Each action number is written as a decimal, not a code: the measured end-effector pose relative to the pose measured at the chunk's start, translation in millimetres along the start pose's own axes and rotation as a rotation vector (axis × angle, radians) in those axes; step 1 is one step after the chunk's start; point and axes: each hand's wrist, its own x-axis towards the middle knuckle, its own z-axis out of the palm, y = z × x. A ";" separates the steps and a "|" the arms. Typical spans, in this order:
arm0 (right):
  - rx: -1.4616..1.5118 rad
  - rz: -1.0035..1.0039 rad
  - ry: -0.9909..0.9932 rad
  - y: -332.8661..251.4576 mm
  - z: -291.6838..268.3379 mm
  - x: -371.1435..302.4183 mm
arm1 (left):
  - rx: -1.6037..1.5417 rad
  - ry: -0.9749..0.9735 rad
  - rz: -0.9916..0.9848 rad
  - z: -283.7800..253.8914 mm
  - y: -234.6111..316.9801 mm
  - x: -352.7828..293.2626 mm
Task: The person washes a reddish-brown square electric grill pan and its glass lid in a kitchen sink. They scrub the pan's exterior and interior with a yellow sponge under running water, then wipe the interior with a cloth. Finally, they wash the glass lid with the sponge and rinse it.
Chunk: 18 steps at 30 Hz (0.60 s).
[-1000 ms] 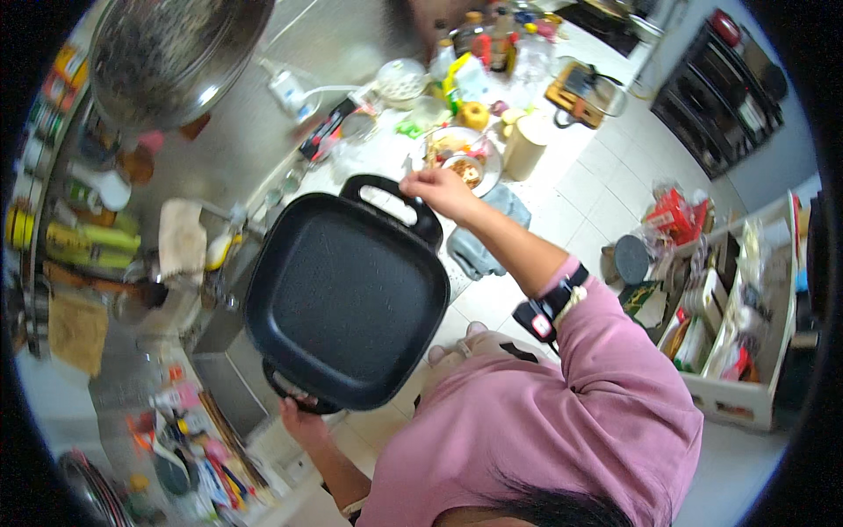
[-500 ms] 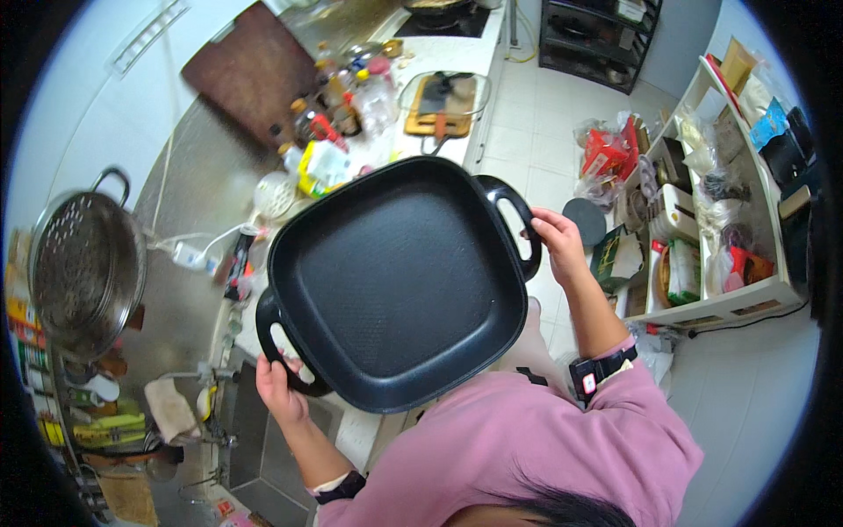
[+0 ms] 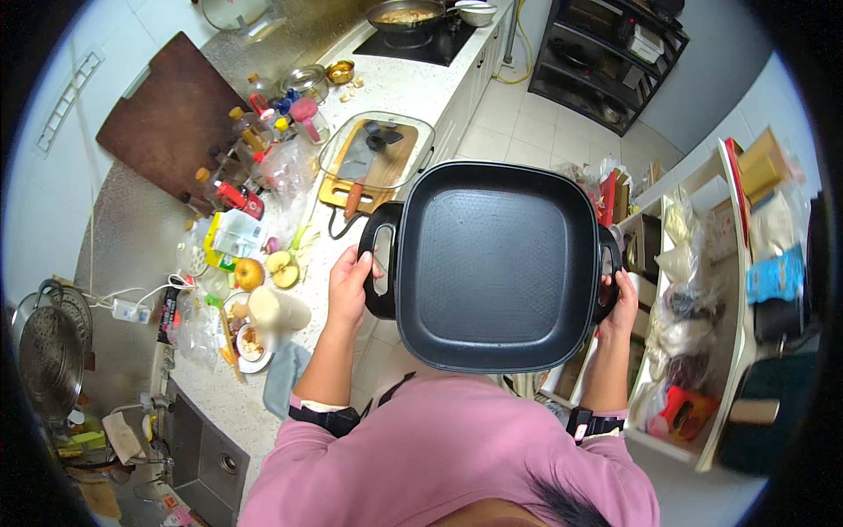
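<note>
A deep, square black pan (image 3: 496, 268) with rounded corners and a loop handle on each side is held level in front of my chest. Nothing lies inside it. My left hand (image 3: 348, 290) is closed around the left handle, its fingers passing through the loop. On the opposite side my right hand (image 3: 622, 301) grips the right handle, with the thumb on top and the fingers partly hidden behind it. Left of the pan, on the counter, a clear glass lid (image 3: 414, 123) lies over a wooden cutting board (image 3: 386, 145) with a brown-handled knife (image 3: 353, 202).
The counter (image 3: 351, 101) on my left carries bottles, a cut apple (image 3: 282, 269) and a plate (image 3: 255, 362). A sink (image 3: 206, 457) is at the lower left; a frying pan (image 3: 406, 15) sits on the far stove. A packed white shelf (image 3: 733, 369) stands on my right.
The pan has swung from the counter side toward the right, over the floor, and has levelled out. Both hands have kept their hold on its handles. My body has turned right.
</note>
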 end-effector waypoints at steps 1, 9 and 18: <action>0.020 0.008 -0.032 0.5 0.3 20.2 | 0.013 0.004 -0.020 10.8 -5.3 19.4; 0.045 0.066 -0.004 10.3 79.6 189.7 | 0.054 0.074 -0.026 57.3 -23.6 209.6; 0.054 0.086 -0.020 19.5 202.2 356.3 | 0.209 0.019 -0.138 72.4 18.9 429.9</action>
